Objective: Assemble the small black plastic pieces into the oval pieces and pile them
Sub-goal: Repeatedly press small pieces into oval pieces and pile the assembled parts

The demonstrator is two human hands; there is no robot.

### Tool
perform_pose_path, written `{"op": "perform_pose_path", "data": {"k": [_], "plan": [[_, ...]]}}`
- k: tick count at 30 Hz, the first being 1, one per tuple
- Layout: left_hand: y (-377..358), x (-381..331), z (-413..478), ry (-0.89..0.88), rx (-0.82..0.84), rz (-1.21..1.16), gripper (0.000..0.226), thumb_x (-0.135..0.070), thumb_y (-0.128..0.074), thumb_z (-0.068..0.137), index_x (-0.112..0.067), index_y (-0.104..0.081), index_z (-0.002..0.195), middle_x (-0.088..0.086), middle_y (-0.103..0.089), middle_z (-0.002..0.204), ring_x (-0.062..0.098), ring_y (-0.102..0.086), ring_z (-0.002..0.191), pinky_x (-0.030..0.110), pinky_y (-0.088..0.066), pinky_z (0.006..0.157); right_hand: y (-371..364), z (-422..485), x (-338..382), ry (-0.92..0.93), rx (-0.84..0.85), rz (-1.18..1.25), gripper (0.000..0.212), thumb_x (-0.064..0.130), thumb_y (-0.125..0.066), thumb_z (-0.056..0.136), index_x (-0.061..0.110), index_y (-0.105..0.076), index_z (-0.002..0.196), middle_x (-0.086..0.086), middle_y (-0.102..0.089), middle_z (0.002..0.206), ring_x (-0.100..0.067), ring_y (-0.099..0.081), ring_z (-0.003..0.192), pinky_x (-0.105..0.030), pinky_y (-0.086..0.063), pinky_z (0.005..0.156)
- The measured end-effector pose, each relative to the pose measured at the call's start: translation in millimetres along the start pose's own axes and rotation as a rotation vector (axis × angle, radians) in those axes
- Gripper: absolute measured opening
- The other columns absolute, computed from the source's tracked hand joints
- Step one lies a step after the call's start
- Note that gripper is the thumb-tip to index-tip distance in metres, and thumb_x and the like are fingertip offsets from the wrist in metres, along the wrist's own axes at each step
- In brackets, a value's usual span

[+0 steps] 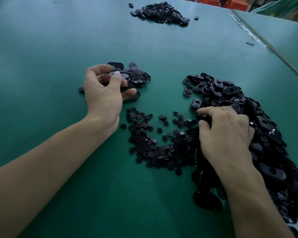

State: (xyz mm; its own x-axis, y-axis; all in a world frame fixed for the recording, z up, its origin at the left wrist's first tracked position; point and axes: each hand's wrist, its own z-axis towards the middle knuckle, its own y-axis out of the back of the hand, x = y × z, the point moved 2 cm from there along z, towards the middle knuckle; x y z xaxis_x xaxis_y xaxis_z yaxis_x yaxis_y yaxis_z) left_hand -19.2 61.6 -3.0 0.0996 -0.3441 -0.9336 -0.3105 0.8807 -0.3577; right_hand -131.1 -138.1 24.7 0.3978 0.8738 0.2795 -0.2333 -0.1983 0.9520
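Your left hand (105, 93) curls around oval pieces (126, 76) at the small pile (141, 79). Your right hand (225, 134) lies curled on the big heap (230, 91), grip unclear. The small round pieces (150, 145) lie between both hands, nearer the right.

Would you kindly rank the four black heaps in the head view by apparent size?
1. Right oval-piece heap.
2. Central round-piece heap.
3. Far pile and left pile look alike; distance leaves that unsure.
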Motion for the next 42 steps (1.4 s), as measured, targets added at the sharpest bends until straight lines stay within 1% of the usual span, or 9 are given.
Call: {"op": "perform_pose_path", "data": {"k": [3,6,8,11,14,18,26,33,42], "plan": [[-0.4,1.0,-1.0,-0.005,-0.004,-0.009,0.018,-0.003,-0.057,0.099,-0.019,-0.05,0.098,0.006,-0.046,0.105,0.005,-0.064,0.075,0.026,-0.059,0.069,2.9,1.0,-0.3,0.051,-0.05,0.081,0.031,0.02,-0.067,0.094,0.03,-0.068,0.123,-0.008,-0.063,0.123,-0.035,-0.055,0.111,-0.046,-0.043,0.095],[-0.3,1.8,-2.6,-0.051,0.038,0.019,0.016,-0.003,-0.057,0.099,-0.018,-0.052,0.097,0.005,-0.049,0.101,0.003,-0.066,0.074,0.025,-0.058,0.069,4.8,0.2,-0.8,0.09,-0.096,0.174,0.031,0.016,-0.073,0.089,0.025,-0.071,0.119,-0.008,-0.063,0.116,-0.024,-0.058,0.099,-0.042,-0.05,0.093],[-0.6,1.4,-4.8,-0.097,0.078,0.066,0.014,-0.004,-0.057,0.099,-0.018,-0.055,0.094,0.002,-0.055,0.091,0.002,-0.063,0.068,0.022,-0.055,0.061,4.9,-0.6,-1.5,0.089,-0.108,0.189,0.031,0.018,-0.074,0.089,0.026,-0.071,0.119,-0.006,-0.061,0.117,-0.022,-0.056,0.099,-0.039,-0.048,0.091],[-2.0,-2.0,-11.3,-0.196,0.151,0.173,0.015,-0.006,-0.062,0.094,-0.019,-0.061,0.088,-0.002,-0.06,0.077,0.004,-0.057,0.057,0.019,-0.049,0.051,3.7,-1.2,-0.7,0.077,-0.102,0.177,0.027,0.025,-0.066,0.095,0.028,-0.069,0.121,-0.005,-0.063,0.12,-0.03,-0.058,0.107,-0.041,-0.047,0.092],[-5.2,-6.0,-21.1,-0.29,0.29,0.28,0.017,-0.007,-0.065,0.09,-0.022,-0.063,0.085,-0.012,-0.062,0.069,0.008,-0.054,0.055,0.022,-0.047,0.05,1.2,0.3,-0.5,0.063,-0.094,0.185,0.031,0.015,-0.053,0.1,0.026,-0.067,0.125,-0.009,-0.067,0.118,-0.033,-0.06,0.105,-0.042,-0.051,0.092],[-9.1,-9.3,-29.5,-0.306,0.43,0.374,0.022,-0.003,-0.067,0.09,-0.023,-0.064,0.082,-0.014,-0.061,0.066,0.017,-0.053,0.059,0.034,-0.048,0.053,2.2,2.2,-2.2,0.042,-0.085,0.196,0.034,0.01,-0.054,0.098,0.026,-0.067,0.126,-0.009,-0.065,0.12,-0.027,-0.059,0.109,-0.029,-0.043,0.086],[-10.6,-8.6,-31.2,-0.291,0.462,0.378,0.025,-0.001,-0.068,0.09,-0.024,-0.065,0.081,-0.01,-0.06,0.068,0.018,-0.05,0.061,0.042,-0.046,0.057,2.8,0.2,-0.5,0.087,-0.057,0.172,0.034,0.015,-0.056,0.097,0.026,-0.065,0.128,-0.009,-0.064,0.119,-0.031,-0.057,0.113,-0.043,-0.047,0.096],[-10.3,-7.5,-30.9,-0.272,0.459,0.377,0.021,-0.006,-0.068,0.089,-0.025,-0.066,0.08,-0.014,-0.06,0.065,0.021,-0.052,0.063,0.047,-0.049,0.057,3.7,1.1,0.2,0.088,-0.079,0.202,0.032,0.012,-0.06,0.096,0.026,-0.067,0.124,-0.006,-0.068,0.117,-0.026,-0.062,0.108,-0.04,-0.05,0.098],[-11.3,-5.7,-35.5,-0.274,0.49,0.386,0.013,-0.013,-0.069,0.085,-0.025,-0.067,0.081,-0.012,-0.06,0.067,0.021,-0.053,0.064,0.044,-0.051,0.061,5.4,4.0,0.2,0.067,-0.183,0.315,0.027,0.008,-0.056,0.1,0.023,-0.072,0.116,-0.005,-0.072,0.106,-0.023,-0.067,0.092,-0.036,-0.055,0.087]]}}
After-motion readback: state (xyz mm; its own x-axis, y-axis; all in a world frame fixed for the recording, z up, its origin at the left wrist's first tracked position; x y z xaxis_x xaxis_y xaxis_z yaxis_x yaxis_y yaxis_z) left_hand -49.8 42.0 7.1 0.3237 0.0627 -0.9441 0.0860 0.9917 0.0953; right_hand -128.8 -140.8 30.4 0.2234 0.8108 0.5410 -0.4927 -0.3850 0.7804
